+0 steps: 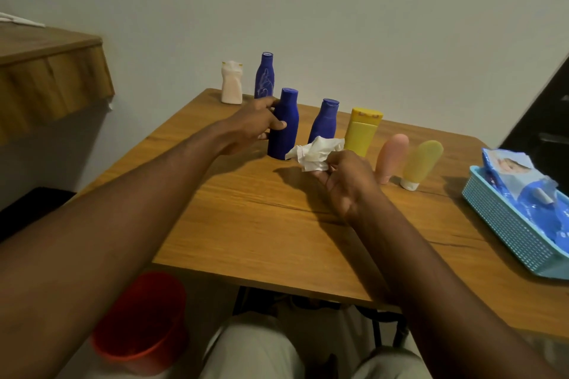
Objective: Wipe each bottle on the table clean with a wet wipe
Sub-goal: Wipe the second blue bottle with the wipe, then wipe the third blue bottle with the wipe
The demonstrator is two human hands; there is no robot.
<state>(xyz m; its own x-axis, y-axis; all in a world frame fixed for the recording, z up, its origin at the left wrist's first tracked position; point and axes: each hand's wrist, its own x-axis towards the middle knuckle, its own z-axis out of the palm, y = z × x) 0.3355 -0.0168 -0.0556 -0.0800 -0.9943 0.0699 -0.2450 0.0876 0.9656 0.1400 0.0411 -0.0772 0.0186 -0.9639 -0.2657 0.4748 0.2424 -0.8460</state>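
From the head camera, the left hand (251, 124) grasps the nearest blue bottle (284, 129). The thumb lies across its front and the fingers reach round the back. The bottle stands upright on the wooden table (277, 224), so the grip looks meant to steady it or lift it for wiping. The right hand (341, 177) pinches a crumpled white wipe (315, 152) in its curled fingers. It holds the wipe just beside the base of that bottle, ready to meet it.

The other bottles stand in a loose row running from the far corner to the right:
- a white bottle (231, 83) and a tall blue bottle (264, 75) at the back;
- a second short blue bottle (326, 118) and a yellow bottle (363, 129) in the middle;
- a pink tube (392, 157) and a pale yellow tube (421, 163) standing on their caps.

Lined up like this, they can be taken one after another.

At the right edge a blue basket (505, 234) holds the pack of wipes (517, 181), within reach of the right hand. A red bin (141, 320) sits on the floor below the table's left side, probably for used wipes.

Which bottles are already clean I cannot tell.
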